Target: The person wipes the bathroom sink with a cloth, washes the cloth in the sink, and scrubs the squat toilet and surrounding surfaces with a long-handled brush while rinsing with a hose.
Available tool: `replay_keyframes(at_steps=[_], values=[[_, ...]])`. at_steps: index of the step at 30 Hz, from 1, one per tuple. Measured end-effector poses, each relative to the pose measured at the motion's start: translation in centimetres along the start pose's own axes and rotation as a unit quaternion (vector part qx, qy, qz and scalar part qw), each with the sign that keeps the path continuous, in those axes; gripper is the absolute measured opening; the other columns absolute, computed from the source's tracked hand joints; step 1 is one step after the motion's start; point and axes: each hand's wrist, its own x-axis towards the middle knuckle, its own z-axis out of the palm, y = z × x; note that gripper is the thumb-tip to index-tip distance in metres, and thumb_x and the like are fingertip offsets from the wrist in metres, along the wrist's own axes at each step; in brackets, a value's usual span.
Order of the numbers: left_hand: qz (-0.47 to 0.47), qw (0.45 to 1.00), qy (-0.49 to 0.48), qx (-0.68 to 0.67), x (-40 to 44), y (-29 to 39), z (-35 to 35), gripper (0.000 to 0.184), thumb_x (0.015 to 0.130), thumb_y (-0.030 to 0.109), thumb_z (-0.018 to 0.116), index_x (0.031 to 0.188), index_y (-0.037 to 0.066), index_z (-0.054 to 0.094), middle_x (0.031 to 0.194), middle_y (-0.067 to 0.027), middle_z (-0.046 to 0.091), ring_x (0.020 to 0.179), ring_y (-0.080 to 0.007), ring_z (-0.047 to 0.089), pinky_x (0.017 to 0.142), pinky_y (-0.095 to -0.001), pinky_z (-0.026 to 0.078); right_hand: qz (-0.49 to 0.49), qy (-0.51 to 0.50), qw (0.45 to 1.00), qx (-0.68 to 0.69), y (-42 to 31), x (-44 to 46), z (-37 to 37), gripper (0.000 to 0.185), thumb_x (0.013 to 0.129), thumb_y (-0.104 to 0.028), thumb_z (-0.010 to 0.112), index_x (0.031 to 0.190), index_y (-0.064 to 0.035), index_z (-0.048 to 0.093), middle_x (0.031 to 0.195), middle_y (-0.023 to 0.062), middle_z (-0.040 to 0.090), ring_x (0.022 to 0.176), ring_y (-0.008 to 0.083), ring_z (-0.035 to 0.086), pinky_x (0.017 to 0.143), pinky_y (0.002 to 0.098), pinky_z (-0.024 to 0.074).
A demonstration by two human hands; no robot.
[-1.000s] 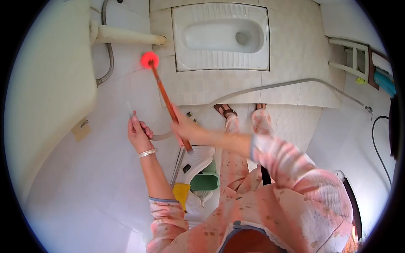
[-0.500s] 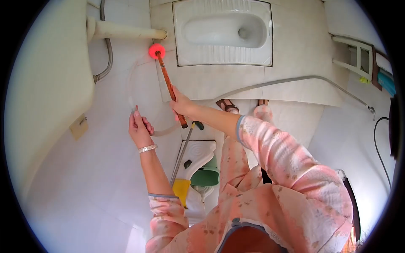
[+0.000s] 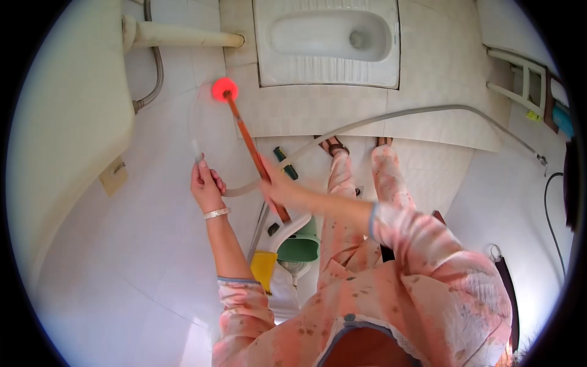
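My left hand [image 3: 208,185] is closed around the end of a pale flexible hose [image 3: 367,123], held near the left wall. A thin, clear stream of water [image 3: 194,113] arcs up from the hose end. In my right hand [image 3: 278,186], slightly blurred, is the wooden handle of a toilet brush [image 3: 249,139]. Its round, bright pink-red head [image 3: 224,90] points away from me, close to the wall tiles and left of the raised step. Whether the bristles touch the tiles I cannot tell.
A white squat toilet [image 3: 327,73] is set in the tiled step [image 3: 428,125] ahead. A pale pipe [image 3: 189,37] crosses at upper left. Near my feet are a dark green bar-shaped head [image 3: 285,163], a yellow dustpan-like piece [image 3: 263,269] and a green bucket [image 3: 298,249]. A rack [image 3: 520,73] stands right.
My right hand and the brush have moved back toward me, and the brush head is lower along the tiles. My left hand has barely shifted with the hose.
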Motion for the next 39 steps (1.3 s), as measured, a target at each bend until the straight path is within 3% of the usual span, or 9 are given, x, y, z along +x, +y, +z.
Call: replay_keyframes(at_steps=[11,18,20,23,25,29,31,34,39], values=[[-0.014,1.0,0.025,0.004,-0.5,-1.3,0.0,0.034,0.092,0.029,0.047,0.117,0.006,0.052,0.059,0.0023,0.038,0.041,-0.0055,0.032,0.035,-0.0204,0.025,0.009,0.01,0.999,-0.035,0.8,1.3,-7.1,0.058,0.09,-0.015,0.043,0.14,-0.0122,0.015,0.055,0.0027,0.042,0.039,0.0118,0.041,0.036,0.0267,0.0366],[-0.031,0.992,0.108,-0.054,-0.2,-4.3,-1.1,0.039,0.092,0.032,0.047,0.119,0.004,0.049,0.06,0.0017,0.039,0.041,-0.0059,0.032,0.035,-0.0208,0.026,0.139,-0.025,0.985,0.1,2.8,-6.7,-0.6,0.062,0.089,-0.012,0.042,0.142,-0.0167,0.011,0.054,0.0017,0.041,0.037,0.0119,0.041,0.034,0.0263,0.0354],[-0.026,0.991,0.118,-0.053,-0.7,-4.7,-1.1,0.039,0.092,0.032,0.047,0.119,0.003,0.048,0.06,0.0016,0.04,0.042,-0.0059,0.032,0.035,-0.0208,0.026,0.048,0.002,0.998,0.034,5.0,-2.5,-0.4,0.063,0.087,-0.008,0.04,0.141,-0.016,0.011,0.056,0.003,0.042,0.037,0.0132,0.042,0.035,0.0278,0.0374],[-0.029,0.99,0.122,-0.064,-0.2,-4.6,-0.7,0.034,0.093,0.029,0.045,0.117,0.006,0.05,0.059,0.0024,0.039,0.041,-0.005,0.032,0.035,-0.0203,0.025,0.087,0.038,0.995,0.0,3.6,6.0,-4.6,0.062,0.085,-0.007,0.042,0.14,-0.0145,0.015,0.059,0.0033,0.044,0.043,0.0132,0.044,0.038,0.0286,0.0396],[-0.029,0.99,0.118,-0.071,-1.1,-4.8,-0.8,0.034,0.093,0.029,0.045,0.117,0.005,0.051,0.059,0.0022,0.039,0.041,-0.005,0.032,0.035,-0.0205,0.025,0.137,0.035,0.99,0.02,3.6,4.8,-4.9,0.06,0.085,-0.007,0.043,0.14,-0.0155,0.02,0.059,0.0015,0.043,0.045,0.0113,0.043,0.039,0.0268,0.0391],[-0.051,0.987,0.122,-0.092,-1.6,-4.9,-0.6,0.034,0.093,0.029,0.046,0.116,0.005,0.051,0.059,0.0022,0.039,0.041,-0.005,0.032,0.035,-0.0209,0.025,0.048,0.036,0.987,-0.151,6.8,0.3,-4.7,0.067,0.085,-0.006,0.043,0.142,-0.0177,0.011,0.059,0.0033,0.044,0.044,0.013,0.042,0.04,0.0291,0.0398],[-0.03,0.989,0.111,-0.09,-2.3,-4.8,-0.5,0.034,0.093,0.029,0.046,0.117,0.005,0.05,0.059,0.0021,0.039,0.04,-0.0051,0.031,0.034,-0.0212,0.024,0.176,-0.018,0.984,0.015,5.5,-2.1,-2.6,0.067,0.085,-0.006,0.044,0.142,-0.0166,0.011,0.061,0.0045,0.046,0.046,0.0139,0.045,0.042,0.0285,0.04],[-0.045,0.991,0.101,-0.072,-2.9,-4.9,-0.8,0.035,0.093,0.029,0.046,0.118,0.005,0.05,0.059,0.0023,0.039,0.039,-0.005,0.031,0.034,-0.0212,0.024,0.168,-0.011,0.984,0.053,5.9,-1.1,-2.2,0.067,0.084,-0.008,0.044,0.142,-0.015,0.012,0.063,0.0059,0.048,0.045,0.0151,0.046,0.042,0.0279,0.0402],[-0.063,0.993,0.089,-0.052,-1.9,-7.1,-2.0,0.034,0.093,0.029,0.046,0.117,0.005,0.051,0.058,0.0024,0.039,0.039,-0.0048,0.03,0.035,-0.021,0.025,-0.004,0.113,0.965,-0.238,8.1,11.4,-7.2,0.069,0.084,-0.007,0.043,0.14,-0.0053,0.003,0.063,0.014,0.053,0.042,0.0213,0.052,0.039,0.0334,0.0452]])
